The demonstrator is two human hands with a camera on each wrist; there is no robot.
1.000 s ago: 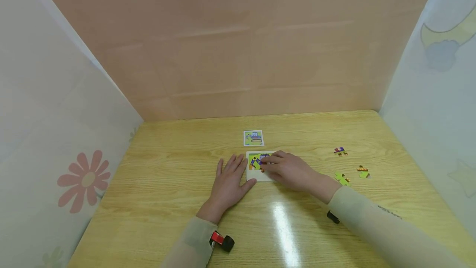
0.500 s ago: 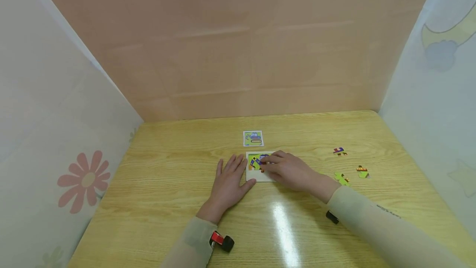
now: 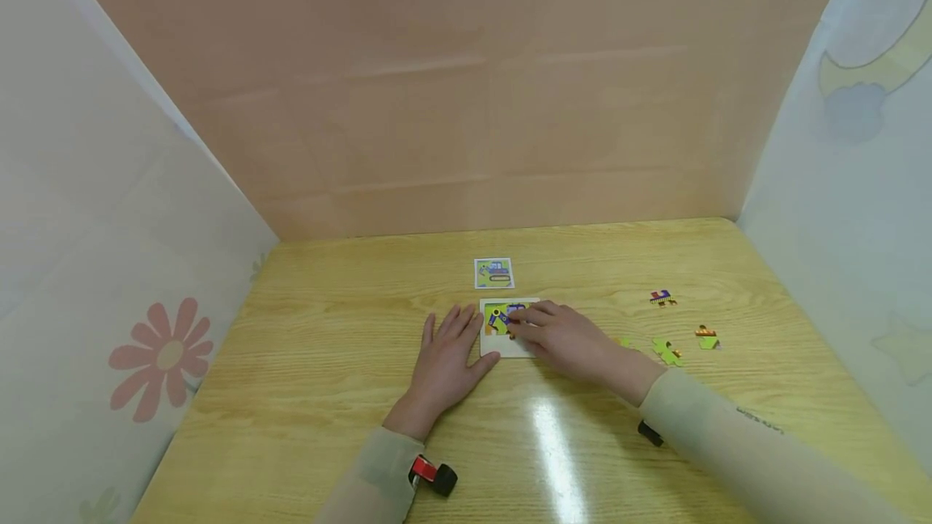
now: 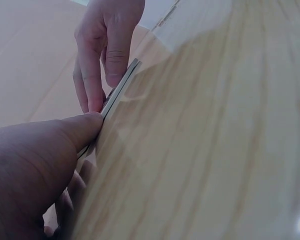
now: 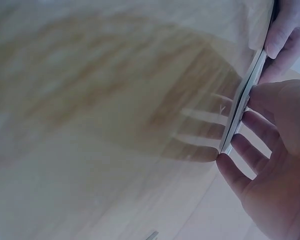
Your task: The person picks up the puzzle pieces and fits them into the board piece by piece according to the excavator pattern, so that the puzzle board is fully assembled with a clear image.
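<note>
And centre frame, the puzzle board (image 3: 500, 347) lies flat, the left hand (image 3: 446, 358) stretched open along its left edge, gripping nothing, seemingly bracing it against sliding; the right hand (image 3: 571, 340), fingers parted, rests its tips on the right side, no grip showing; the picture card (image 3: 494, 273) sits just above, likely for easy comparison, loose pieces (image 3: 666, 351) within reach at right

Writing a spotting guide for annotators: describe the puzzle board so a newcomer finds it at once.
Find the wood-grain table, then the spot near its middle where the left hand and right hand lie close together. The puzzle board is the flat, pale-framed rectangle at their fingertips. Unlike the smaller picture card just beyond it, the board has a bare whitish strip below its picture.
</note>
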